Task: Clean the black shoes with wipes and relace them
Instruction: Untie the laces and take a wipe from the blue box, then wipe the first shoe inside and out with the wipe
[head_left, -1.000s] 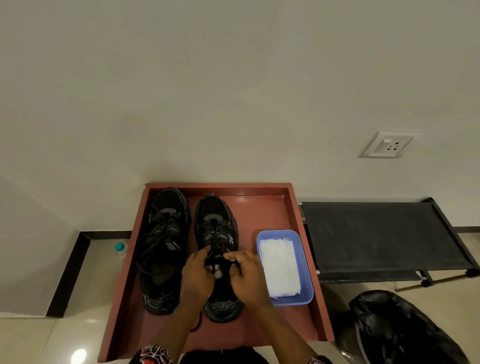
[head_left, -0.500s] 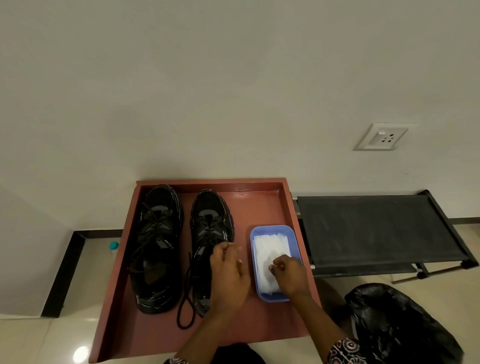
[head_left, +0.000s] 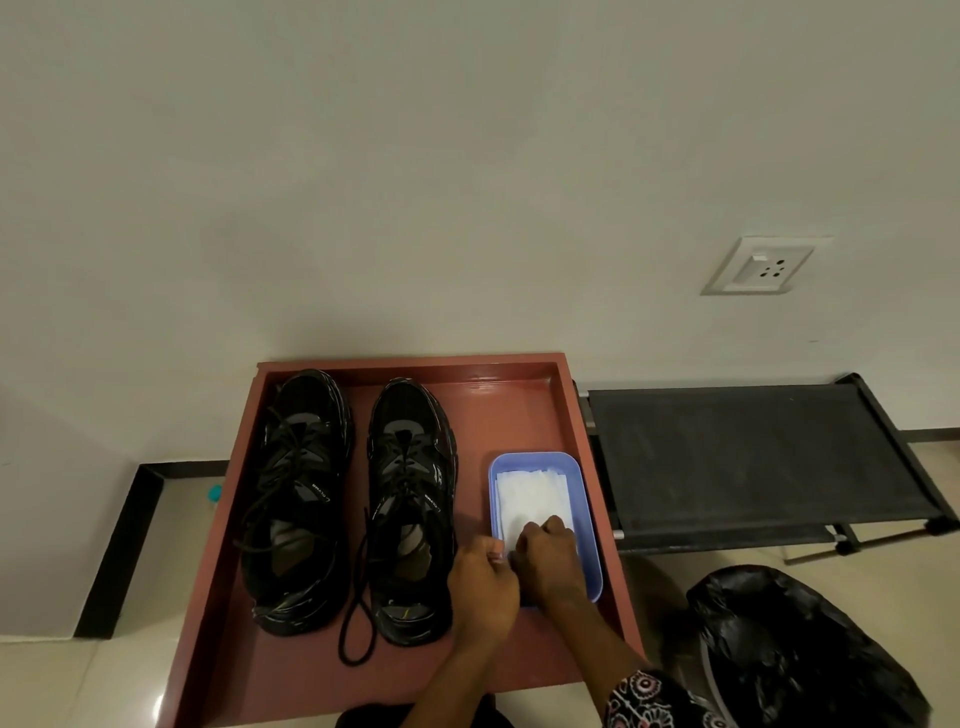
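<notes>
Two black shoes stand side by side on a reddish-brown tray (head_left: 524, 405), toes toward the wall: the left shoe (head_left: 298, 493) and the right shoe (head_left: 410, 499), whose loosened lace (head_left: 356, 631) loops onto the tray. To their right a blue tub (head_left: 582, 483) holds white wipes (head_left: 527, 493). My right hand (head_left: 545, 556) is in the tub with fingers curled on the wipes' near edge. My left hand (head_left: 483, 582) sits beside it at the tub's left rim, fingers curled; what it holds is hidden.
A black folding cot (head_left: 748, 457) stands right of the tray against the wall. A bin with a black bag (head_left: 800, 654) sits at the lower right. A wall socket (head_left: 758, 265) is above the cot. A small teal-capped bottle (head_left: 214, 491) lies left of the tray.
Both hands left the right shoe's laces. The right hand went into the wipe tub first, then the left hand moved right to join it at the tub's edge.
</notes>
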